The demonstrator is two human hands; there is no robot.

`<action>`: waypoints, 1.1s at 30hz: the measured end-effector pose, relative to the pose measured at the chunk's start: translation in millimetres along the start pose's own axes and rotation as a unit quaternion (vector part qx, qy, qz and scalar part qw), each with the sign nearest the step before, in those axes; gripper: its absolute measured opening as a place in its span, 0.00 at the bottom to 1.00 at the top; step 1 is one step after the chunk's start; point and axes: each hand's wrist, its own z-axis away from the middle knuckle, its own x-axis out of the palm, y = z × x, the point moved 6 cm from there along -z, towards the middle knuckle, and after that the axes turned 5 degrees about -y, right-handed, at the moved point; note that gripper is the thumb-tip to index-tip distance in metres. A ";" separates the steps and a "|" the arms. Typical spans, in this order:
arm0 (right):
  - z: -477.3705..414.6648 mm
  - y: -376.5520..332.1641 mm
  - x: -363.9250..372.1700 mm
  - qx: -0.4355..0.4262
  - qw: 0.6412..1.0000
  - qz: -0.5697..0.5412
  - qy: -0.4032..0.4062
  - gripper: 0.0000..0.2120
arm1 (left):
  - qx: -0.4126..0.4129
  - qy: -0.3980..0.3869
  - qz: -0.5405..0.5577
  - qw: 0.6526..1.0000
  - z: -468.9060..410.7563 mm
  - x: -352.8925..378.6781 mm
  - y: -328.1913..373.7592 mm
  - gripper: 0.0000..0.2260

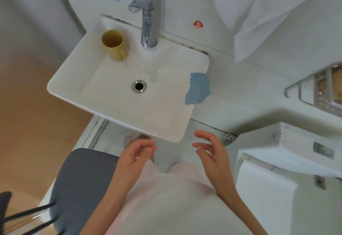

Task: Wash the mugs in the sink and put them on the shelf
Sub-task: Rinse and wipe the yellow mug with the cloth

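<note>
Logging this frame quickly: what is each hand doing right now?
Left hand: open, fingers loosely curled, holding nothing, below the sink's near rim.
Right hand: open, fingers relaxed, holding nothing.

Carrier: white rectangular sink (61,79)
Back ledge: yellow mug (114,44) upright at left, just beside the tap (147,21)
Right rim: blue cloth (198,88) draped over the edge
Basin floor: drain (139,86) at centre
Right wall: wire shelf (314,90), contents unclear
</note>
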 end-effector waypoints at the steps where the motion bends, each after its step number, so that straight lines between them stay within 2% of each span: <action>1: -6.5 -2.9 9.0 0.001 1.000 0.000 -0.001 0.20 | -0.003 -0.006 0.005 1.000 -6.7 -8.8 -0.6 0.11; 9: -74.0 -35.8 126.8 0.000 1.000 -0.026 0.013 0.22 | 0.019 -0.055 0.003 0.998 -85.1 -120.8 22.7 0.05; 11: -87.9 -42.9 163.0 -0.003 0.999 -0.031 0.018 0.22 | 0.020 -0.063 -0.016 0.998 -106.3 -155.4 24.5 0.07; 13: -98.9 -50.3 195.5 0.001 0.999 -0.034 0.021 0.21 | 0.017 -0.064 -0.045 0.997 -124.1 -187.8 25.4 0.05; 16: -114.4 -64.0 230.2 0.007 0.999 -0.039 0.027 0.20 | 0.030 -0.075 -0.106 0.991 -146.1 -224.2 33.7 0.13; 19: -139.0 -74.7 249.9 0.019 0.999 -0.034 0.026 0.20 | 0.034 -0.094 -0.141 0.985 -170.5 -240.6 43.8 0.14; 23: -192.3 -85.2 256.5 0.013 0.999 0.033 0.021 0.20 | 0.072 -0.114 -0.190 0.972 -215.6 -241.5 61.6 0.17; 27: -247.8 -79.9 248.7 0.004 0.997 0.073 0.028 0.22 | 0.123 -0.109 -0.291 0.943 -269.1 -225.0 69.7 0.27; 33: -322.5 -53.7 252.1 -0.056 0.980 0.193 0.003 0.22 | 0.198 -0.108 -0.466 0.855 -355.0 -196.8 72.7 0.40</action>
